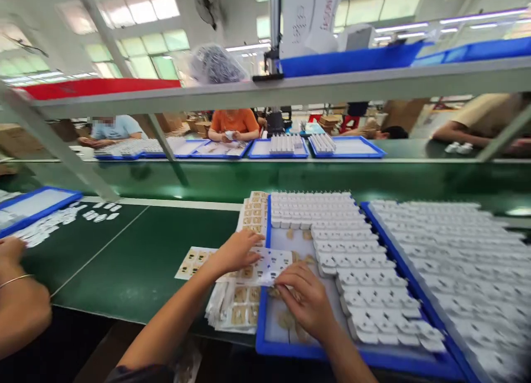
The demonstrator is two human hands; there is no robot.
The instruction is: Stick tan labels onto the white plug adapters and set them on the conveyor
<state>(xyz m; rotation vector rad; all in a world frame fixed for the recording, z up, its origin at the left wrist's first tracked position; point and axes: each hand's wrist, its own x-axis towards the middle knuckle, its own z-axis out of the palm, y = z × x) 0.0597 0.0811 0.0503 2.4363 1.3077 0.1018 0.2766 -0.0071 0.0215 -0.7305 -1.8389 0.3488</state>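
A sheet of brown-and-black stickers (pixel 197 258), its right part white with small black marks, lies across a stack of similar sheets (pixel 245 306) and the edge of a blue-rimmed tray (pixel 262 330). My left hand (pixel 238 254) rests on this sheet with fingers stretched and apart. At the sheet's lower right edge, over the tray, my right hand (pixel 307 300) pinches with thumb and fingers; the edge runs into the pinch. Rows of white plastic housings (pixel 357 261) fill the tray's back and right side. Round brownish pieces (pixel 286 319) lie on its bare floor.
To the right stands a second tray full of white housings (pixel 452 261). At far left, a co-worker's arm (pixel 20 300) reaches toward loose white parts (pixel 53 222) beside another blue tray (pixel 41 197). A metal shelf (pixel 232 98) crosses above; people sit beyond.
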